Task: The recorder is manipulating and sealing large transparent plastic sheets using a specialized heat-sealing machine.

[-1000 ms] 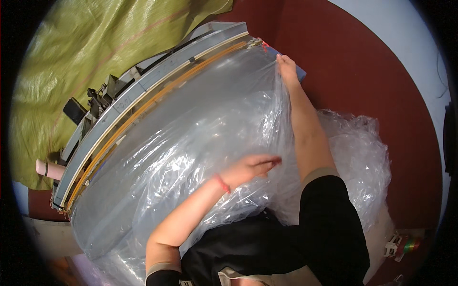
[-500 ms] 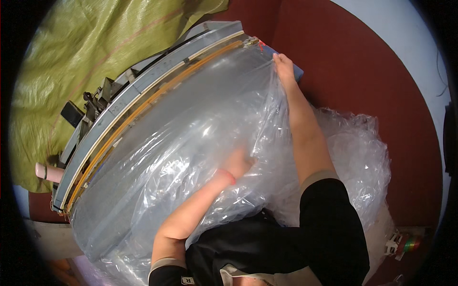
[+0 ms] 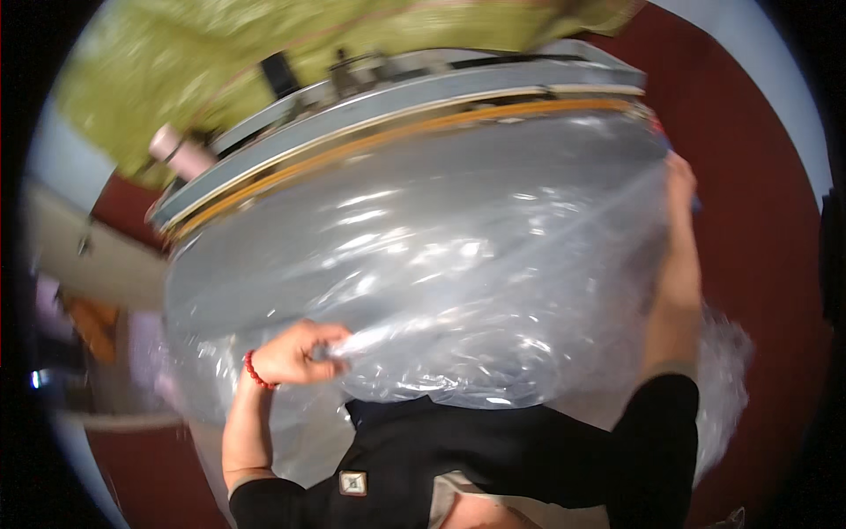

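A broad sheet of clear plastic film [image 3: 493,247] is stretched in front of me, shiny and creased. My left hand [image 3: 304,353], with a red bead bracelet on its wrist, pinches a gathered fold of the film close to my body. Out at the far right, my right hand [image 3: 679,181] grips the film's edge beside the end of a long grey machine bar [image 3: 397,106]. Some of its fingers are hidden. The film's far side reaches up to an orange strip [image 3: 423,122] that runs along the bar.
Yellow-green woven sheeting [image 3: 203,70] hangs behind the machine. A pink cylinder [image 3: 181,154] sticks out at its left end. More bunched film [image 3: 724,388] lies on the dark red floor [image 3: 758,264] at the right. Items at the far left are blurred.
My left hand has moved left and now pinches the film. The right hand still holds the film's edge. The view has turned, so the machine bar lies more level.
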Demonstrator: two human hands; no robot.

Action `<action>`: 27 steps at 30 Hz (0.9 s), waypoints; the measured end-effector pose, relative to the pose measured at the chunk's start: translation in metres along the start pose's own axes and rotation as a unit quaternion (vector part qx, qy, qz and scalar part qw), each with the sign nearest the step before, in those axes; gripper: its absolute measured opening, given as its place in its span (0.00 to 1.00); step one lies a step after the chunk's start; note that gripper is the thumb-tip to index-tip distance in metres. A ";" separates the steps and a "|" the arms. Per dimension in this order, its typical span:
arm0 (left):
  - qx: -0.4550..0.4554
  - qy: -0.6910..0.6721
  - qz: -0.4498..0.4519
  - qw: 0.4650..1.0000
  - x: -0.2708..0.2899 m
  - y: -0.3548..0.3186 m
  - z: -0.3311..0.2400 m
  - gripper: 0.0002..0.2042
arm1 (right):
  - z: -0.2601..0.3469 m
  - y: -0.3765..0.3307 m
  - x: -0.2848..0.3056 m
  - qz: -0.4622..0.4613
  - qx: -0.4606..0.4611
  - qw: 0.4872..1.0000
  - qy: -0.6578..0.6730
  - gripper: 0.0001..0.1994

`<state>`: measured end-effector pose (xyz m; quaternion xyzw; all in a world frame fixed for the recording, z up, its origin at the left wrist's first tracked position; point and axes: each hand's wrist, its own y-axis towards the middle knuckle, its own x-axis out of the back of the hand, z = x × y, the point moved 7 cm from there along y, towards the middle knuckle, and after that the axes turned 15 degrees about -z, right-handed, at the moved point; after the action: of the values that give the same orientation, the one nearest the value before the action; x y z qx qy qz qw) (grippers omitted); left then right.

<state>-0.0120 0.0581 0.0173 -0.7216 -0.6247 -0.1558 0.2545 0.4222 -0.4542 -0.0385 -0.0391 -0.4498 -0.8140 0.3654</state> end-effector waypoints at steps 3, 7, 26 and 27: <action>0.131 0.262 -0.147 0.945 0.080 -0.080 0.053 0.12 | -0.056 0.006 -0.015 0.046 -0.161 0.975 0.148 0.14; 0.241 0.143 -0.365 0.888 0.192 -0.202 0.084 0.08 | -0.091 0.018 -0.029 0.057 -0.156 0.975 0.149 0.14; 0.201 0.428 -0.374 0.798 0.225 -0.127 0.241 0.20 | -0.068 0.011 -0.042 0.057 -0.096 0.991 0.077 0.21; 0.222 0.368 -0.375 0.821 0.233 -0.122 0.245 0.20 | -0.087 0.023 -0.034 0.078 -0.079 0.990 0.091 0.22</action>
<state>-0.1151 0.3981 -0.0370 -0.2446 -0.7246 -0.3504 0.5407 0.4848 -0.5089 -0.0871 -0.0282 -0.3449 -0.8162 0.4626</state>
